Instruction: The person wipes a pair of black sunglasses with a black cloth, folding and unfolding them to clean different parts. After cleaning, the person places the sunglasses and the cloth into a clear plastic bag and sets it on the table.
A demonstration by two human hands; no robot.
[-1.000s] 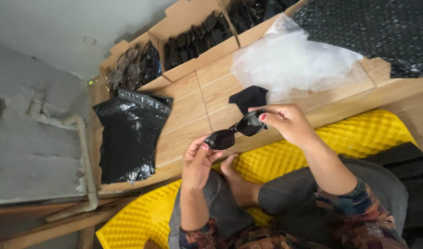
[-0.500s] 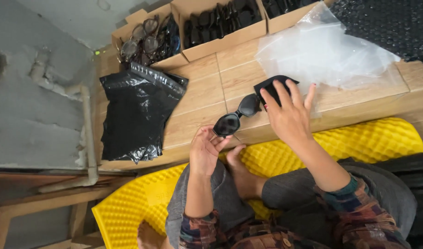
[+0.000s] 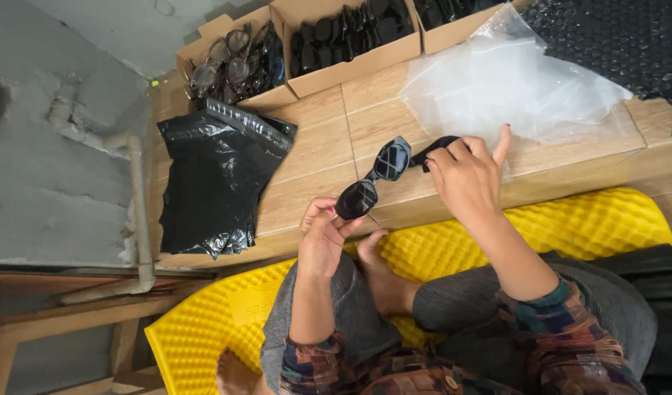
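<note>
My left hand (image 3: 323, 238) is raised in front of me, wrist bent back, and the fingers and thumb are pinched together at the top. My left forearm goes straight up from my lap. My right hand (image 3: 464, 175) is further forward, palm down, fingers curled, with the index finger stretched out. My right forearm reaches diagonally from the patterned sleeve (image 3: 570, 322). The hands are apart.

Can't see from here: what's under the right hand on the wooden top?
A small black cloth or pouch pokes out from under the right hand, lying on the wooden surface beside the sunglasses. The hand covers most of it.
</note>
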